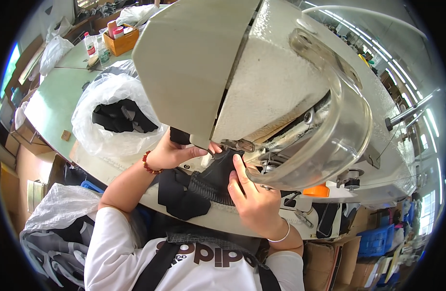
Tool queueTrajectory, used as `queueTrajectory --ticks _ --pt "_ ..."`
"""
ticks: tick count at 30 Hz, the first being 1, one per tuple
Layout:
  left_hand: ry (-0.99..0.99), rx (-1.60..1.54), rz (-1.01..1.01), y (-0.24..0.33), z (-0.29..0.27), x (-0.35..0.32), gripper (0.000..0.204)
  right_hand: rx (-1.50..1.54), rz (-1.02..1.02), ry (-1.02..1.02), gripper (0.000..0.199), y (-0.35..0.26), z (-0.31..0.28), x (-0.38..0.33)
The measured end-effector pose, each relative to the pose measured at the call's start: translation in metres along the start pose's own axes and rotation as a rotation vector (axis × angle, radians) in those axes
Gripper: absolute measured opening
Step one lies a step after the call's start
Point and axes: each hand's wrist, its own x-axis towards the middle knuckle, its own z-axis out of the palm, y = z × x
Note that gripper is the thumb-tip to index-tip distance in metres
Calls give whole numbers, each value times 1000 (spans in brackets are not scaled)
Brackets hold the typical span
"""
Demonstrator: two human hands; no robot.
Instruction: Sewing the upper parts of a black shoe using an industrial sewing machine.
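Observation:
A black fabric piece (215, 175) with a ribbed edge lies under the front of a large cream sewing machine (194, 68). My left hand (173, 154), wearing a red bead bracelet, pinches the fabric's far left edge close to the machine's foot. Part of its fingers is hidden behind the machine head. My right hand (256, 201) lies on the fabric's right side, index finger stretched toward the stitching area and the other fingers loosely bent. More black cloth (181, 196) hangs over the table's near edge. The needle itself cannot be made out.
A clear curved guard (351, 126) juts out above my right hand. Left of the machine stands a white plastic bag (89, 109) of black pieces. Farther back are a wooden box (122, 42) and bottles (89, 44). Small scissors-like snips (304, 218) and an orange part (316, 190) lie right.

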Motion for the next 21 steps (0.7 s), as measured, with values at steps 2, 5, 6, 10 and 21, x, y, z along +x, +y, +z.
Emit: queueTrajectory --ticks 2,5,6,10,21 --pt "-121 160 19 5 -3 4 20 -19 1 10 7 0 1 0" --pt "-238 410 54 18 -6 7 24 -39 6 18 6 -2 4 -1" --pt "-255 497 95 23 -6 7 27 -47 8 22 6 -3 4 -2" --pt "-279 626 148 29 -2 8 37 -84 24 -29 6 -10 5 -4" --pt "-344 645 157 31 -12 16 32 68 171 10 9 -19 12 4"
